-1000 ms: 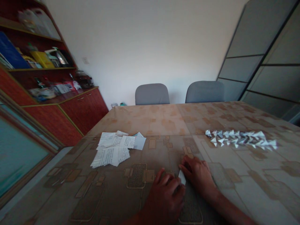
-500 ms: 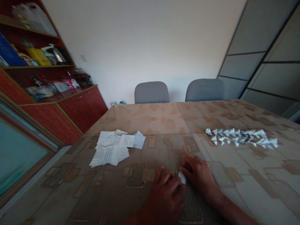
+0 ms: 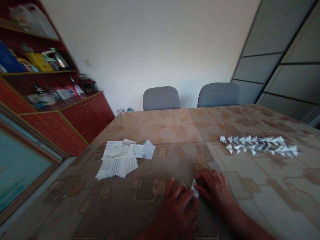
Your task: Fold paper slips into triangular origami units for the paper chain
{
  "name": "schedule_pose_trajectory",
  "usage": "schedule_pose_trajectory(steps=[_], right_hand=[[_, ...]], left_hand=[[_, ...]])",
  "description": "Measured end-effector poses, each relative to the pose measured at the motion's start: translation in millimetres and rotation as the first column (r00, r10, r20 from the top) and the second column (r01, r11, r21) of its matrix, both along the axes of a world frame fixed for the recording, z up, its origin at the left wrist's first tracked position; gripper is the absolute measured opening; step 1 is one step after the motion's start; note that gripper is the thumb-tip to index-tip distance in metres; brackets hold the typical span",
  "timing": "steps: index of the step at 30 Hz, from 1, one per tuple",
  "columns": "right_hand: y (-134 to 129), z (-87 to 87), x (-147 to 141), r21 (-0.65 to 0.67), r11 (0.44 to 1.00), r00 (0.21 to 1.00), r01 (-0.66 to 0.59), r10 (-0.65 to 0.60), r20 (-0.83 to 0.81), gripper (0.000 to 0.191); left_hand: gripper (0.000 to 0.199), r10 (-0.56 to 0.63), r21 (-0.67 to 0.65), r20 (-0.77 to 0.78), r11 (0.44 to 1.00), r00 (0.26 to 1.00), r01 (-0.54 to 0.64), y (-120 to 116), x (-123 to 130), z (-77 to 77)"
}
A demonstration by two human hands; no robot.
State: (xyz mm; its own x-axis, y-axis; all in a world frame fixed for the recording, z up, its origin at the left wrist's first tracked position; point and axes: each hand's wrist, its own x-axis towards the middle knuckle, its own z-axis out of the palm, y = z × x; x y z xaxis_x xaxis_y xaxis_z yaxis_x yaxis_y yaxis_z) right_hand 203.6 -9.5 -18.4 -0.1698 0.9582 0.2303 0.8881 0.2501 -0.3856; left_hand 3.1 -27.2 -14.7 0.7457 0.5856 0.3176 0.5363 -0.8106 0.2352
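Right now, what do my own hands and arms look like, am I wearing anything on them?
Both are bare. The left hand shows no glove, ring or watch, and its wrist runs out of frame with no sleeve visible. The right hand is equally bare, and the forearm behind it is uncovered to the picture's edge, with no sleeve, band or markings. The dim light hides finer details.

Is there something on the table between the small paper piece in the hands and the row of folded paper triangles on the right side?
Nothing visible. The small paper piece sits pinched between the left hand and right hand; only bare tablecloth lies before the folded triangles.
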Motion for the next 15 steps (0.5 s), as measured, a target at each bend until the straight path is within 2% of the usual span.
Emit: schedule_pose_trajectory(steps=[6, 10, 15], right_hand=[[0.2, -1.8, 1.4, 0.055, 0.998, 0.999, -0.013, 0.012, 0.032, 0.008], [-0.3, -6.9, 2.3, 0.089, 0.996, 0.998, -0.011, 0.006, 0.057, 0.010], [0.9, -7.6, 3.1, 0.090, 0.995, 0.997, -0.040, 0.033, 0.071, 0.035]], left_hand=[[0.043, -0.047, -0.084, -0.065, 0.996, 0.997, 0.042, 2.7, -6.2, 11.3], [0.043, -0.053, -0.086, -0.087, 0.995, 0.995, 0.045, 4.4, -9.3, 14.4], [0.033, -0.070, -0.077, -0.109, 0.995, 0.992, 0.061, 5.6, -11.2, 21.3]])
